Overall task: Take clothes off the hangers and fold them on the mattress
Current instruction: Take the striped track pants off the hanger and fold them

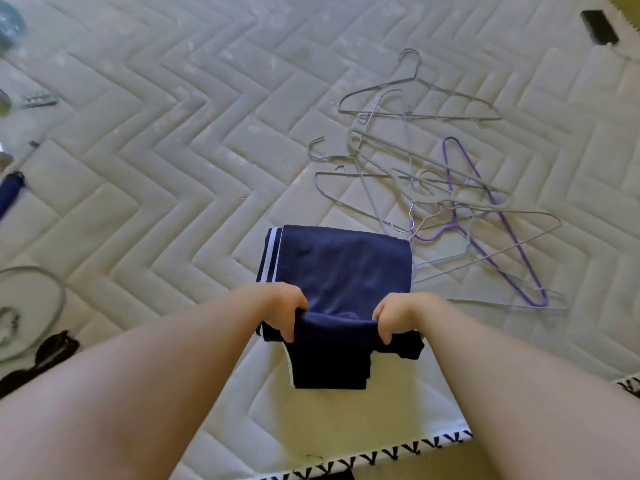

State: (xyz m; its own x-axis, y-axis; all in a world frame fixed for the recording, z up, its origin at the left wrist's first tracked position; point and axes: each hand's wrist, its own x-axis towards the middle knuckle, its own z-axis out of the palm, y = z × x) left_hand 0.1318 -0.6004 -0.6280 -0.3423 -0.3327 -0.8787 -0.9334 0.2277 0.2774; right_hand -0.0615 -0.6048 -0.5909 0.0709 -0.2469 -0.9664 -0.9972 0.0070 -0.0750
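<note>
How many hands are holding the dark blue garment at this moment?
2: the left hand grips the near edge of the garment on its left side, the right hand on its right side.

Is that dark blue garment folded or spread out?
Folded: the navy fabric garment with white stripes lies doubled in layers, its near edge lifted.

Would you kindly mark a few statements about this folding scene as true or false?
1. The left hand and the right hand both grip the navy garment. True.
2. The garment hangs on a hanger. False: it lies on the mattress.
3. The empty hangers lie right of the garment. True.
4. Every hanger is purple. False: there is one purple hanger; the rest are grey.
</note>
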